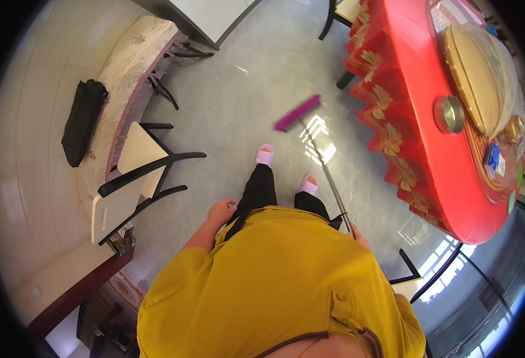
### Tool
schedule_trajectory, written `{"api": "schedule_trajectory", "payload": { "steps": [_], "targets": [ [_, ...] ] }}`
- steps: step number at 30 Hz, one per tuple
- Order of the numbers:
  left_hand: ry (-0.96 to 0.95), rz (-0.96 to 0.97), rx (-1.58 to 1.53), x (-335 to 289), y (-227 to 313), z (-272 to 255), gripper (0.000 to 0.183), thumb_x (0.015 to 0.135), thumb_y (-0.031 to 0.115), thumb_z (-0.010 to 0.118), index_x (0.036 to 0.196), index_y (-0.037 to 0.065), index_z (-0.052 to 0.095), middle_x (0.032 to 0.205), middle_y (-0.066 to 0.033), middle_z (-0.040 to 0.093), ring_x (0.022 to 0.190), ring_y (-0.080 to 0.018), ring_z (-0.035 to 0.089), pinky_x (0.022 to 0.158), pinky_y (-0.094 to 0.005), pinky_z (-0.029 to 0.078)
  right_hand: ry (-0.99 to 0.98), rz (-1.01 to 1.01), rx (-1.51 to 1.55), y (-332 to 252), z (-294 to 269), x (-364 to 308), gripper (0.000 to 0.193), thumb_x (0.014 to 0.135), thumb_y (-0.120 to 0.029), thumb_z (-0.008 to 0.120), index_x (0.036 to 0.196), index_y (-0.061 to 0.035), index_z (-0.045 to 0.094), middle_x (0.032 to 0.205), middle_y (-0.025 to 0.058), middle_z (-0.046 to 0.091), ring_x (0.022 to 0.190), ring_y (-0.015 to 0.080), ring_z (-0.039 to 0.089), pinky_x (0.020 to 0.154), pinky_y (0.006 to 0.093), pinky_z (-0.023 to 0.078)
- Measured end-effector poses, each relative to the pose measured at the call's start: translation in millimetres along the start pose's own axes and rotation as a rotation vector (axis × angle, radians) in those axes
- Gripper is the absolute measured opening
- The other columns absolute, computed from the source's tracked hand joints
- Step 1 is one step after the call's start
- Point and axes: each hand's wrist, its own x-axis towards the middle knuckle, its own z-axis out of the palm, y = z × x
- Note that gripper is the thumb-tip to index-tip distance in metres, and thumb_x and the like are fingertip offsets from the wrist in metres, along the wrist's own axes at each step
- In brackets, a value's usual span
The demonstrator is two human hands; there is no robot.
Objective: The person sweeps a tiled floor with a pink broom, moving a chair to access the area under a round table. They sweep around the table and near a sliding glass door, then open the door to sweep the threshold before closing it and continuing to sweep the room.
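Observation:
My right hand [360,234] is closed round the upper end of a broom's thin grey handle, partly hidden by my yellow top. The broom [329,176] slants forward and away over the floor. Its purple head [298,113], slightly blurred, lies ahead of my feet in pink slippers. Beside my left thigh hangs my left hand [222,210], its fingers curled in; whether anything is inside them is hidden.
On the right stands a table with a red cloth [420,119], bearing a metal bowl [449,114] and a woven tray [468,77] under clear plastic. A chair [134,173] and a cloth-covered bench [128,65] with a black bag [83,122] line the left.

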Motion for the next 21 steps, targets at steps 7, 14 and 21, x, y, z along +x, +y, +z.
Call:
{"api": "schedule_trajectory", "payload": {
  "steps": [7, 14, 21],
  "targets": [
    [0.084, -0.136, -0.108, 19, -62, -53, 0.028, 0.075, 0.028, 0.060, 0.098, 0.012, 0.060, 0.083, -0.0105, 0.063, 0.081, -0.0278, 0.059, 0.070, -0.0374, 0.047, -0.152, -0.535, -0.367, -247, 34, 144, 0.039, 0.086, -0.025, 0.039, 0.124, -0.0169, 0.035, 0.082, 0.0227, 0.060, 0.076, 0.0396, 0.058, 0.066, 0.0466, 0.045],
    [0.085, -0.339, -0.175, -3, -143, -63, 0.029, 0.075, 0.029, 0.059, 0.098, 0.011, 0.060, 0.083, -0.0123, 0.063, 0.080, -0.0280, 0.060, 0.071, -0.0374, 0.047, -0.185, -0.648, -0.590, -444, 38, 238, 0.034, 0.083, -0.021, 0.041, 0.116, -0.0172, 0.048, 0.094, 0.0142, 0.062, 0.087, 0.0321, 0.060, 0.072, 0.0428, 0.047],
    [0.030, -0.411, -0.195, 9, -141, -91, 0.031, 0.075, 0.029, 0.058, 0.100, 0.011, 0.060, 0.083, -0.0123, 0.063, 0.079, -0.0267, 0.060, 0.071, -0.0361, 0.047, -0.209, -0.586, -0.590, -537, 61, 288, 0.032, 0.082, -0.020, 0.042, 0.113, -0.0160, 0.051, 0.095, 0.0129, 0.062, 0.089, 0.0304, 0.059, 0.071, 0.0410, 0.048]
  ]
}}
